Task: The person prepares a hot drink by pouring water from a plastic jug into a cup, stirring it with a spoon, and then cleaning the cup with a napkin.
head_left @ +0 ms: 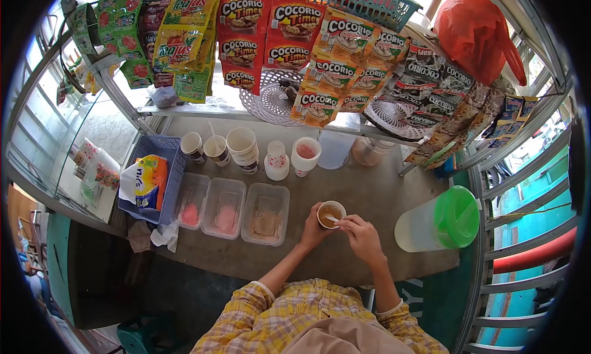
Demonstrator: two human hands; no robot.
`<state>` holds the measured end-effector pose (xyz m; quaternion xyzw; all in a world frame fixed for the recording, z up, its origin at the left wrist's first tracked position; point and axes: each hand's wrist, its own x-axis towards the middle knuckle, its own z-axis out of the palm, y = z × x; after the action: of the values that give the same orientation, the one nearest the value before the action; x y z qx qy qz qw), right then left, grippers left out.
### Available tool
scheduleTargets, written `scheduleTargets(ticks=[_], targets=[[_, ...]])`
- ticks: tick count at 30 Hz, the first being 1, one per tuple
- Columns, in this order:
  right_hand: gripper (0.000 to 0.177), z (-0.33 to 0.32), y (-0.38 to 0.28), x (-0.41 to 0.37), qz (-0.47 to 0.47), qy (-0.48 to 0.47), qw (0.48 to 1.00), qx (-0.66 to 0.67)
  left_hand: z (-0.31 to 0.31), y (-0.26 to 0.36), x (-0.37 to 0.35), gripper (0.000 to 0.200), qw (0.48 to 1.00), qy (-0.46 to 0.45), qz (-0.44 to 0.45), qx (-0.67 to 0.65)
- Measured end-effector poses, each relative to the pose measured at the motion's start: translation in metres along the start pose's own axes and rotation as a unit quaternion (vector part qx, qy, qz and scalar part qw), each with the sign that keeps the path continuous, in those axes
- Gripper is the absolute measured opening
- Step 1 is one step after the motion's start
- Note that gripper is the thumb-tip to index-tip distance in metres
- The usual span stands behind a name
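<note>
Near the counter's front edge, my left hand (313,231) is wrapped round a paper cup (331,214) with brown contents. From the right, my right hand (363,238) pinches a white spoon (333,218) whose lower end is inside that cup. To the left lie three clear plastic tubs: one with brown powder (266,221), one with pink powder (226,218) and one with a redder pink powder (189,213). Behind the hands, a white cup stack (305,152) has something pink in its top, beside a stack of small cups (276,163).
A jug with a green lid (457,217) stands at the right. At the left is a blue basket (178,163) with a tissue pack (151,181). Paper cups (242,146) line the back. Sachet strips (295,31) hang above, and a red bag (471,37) sits upper right.
</note>
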<state>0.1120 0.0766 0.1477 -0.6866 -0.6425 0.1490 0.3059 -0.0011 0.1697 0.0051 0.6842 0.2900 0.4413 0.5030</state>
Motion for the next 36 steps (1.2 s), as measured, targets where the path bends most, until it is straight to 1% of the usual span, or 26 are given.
scheduleTargets(ticks=[5, 9, 14, 17, 20, 23, 26, 29, 36], targets=[[0.014, -0.004, -0.003, 0.002, -0.01, -0.021, 1.0, -0.015, 0.0, -0.002, 0.0, 0.078, 1.0, 0.002, 0.004, -0.002], [0.013, 0.001, 0.001, 0.002, 0.01, 0.0, 1.0, 0.006, 0.0, -0.002, -0.001, 0.078, 1.0, -0.001, -0.021, -0.01], [0.014, -0.001, -0.007, 0.006, 0.015, 0.038, 0.998, 0.046, 0.0, 0.001, 0.0, 0.08, 1.0, -0.003, -0.027, 0.006], [0.014, 0.002, -0.005, 0.005, 0.024, 0.038, 0.999, 0.03, 0.0, 0.0, 0.0, 0.08, 1.0, -0.004, -0.031, 0.001], [0.014, 0.006, 0.001, 0.002, 0.007, 0.032, 0.999, 0.015, 0.0, 0.0, 0.0, 0.08, 1.0, -0.005, -0.029, -0.006], [0.013, 0.008, 0.005, 0.0, 0.006, 0.019, 1.0, -0.011, 0.0, -0.002, -0.001, 0.079, 1.0, -0.008, -0.024, -0.007], [0.013, 0.006, 0.005, -0.001, 0.007, 0.002, 1.0, -0.009, 0.0, -0.004, -0.001, 0.079, 1.0, -0.005, -0.017, -0.001], [0.014, 0.007, 0.006, -0.001, 0.014, 0.01, 1.0, -0.003, 0.001, -0.003, -0.001, 0.079, 1.0, -0.002, -0.02, -0.001], [0.014, 0.0, -0.008, 0.005, 0.019, 0.081, 0.995, 0.058, -0.001, 0.007, 0.001, 0.082, 1.0, -0.005, -0.028, 0.001]])
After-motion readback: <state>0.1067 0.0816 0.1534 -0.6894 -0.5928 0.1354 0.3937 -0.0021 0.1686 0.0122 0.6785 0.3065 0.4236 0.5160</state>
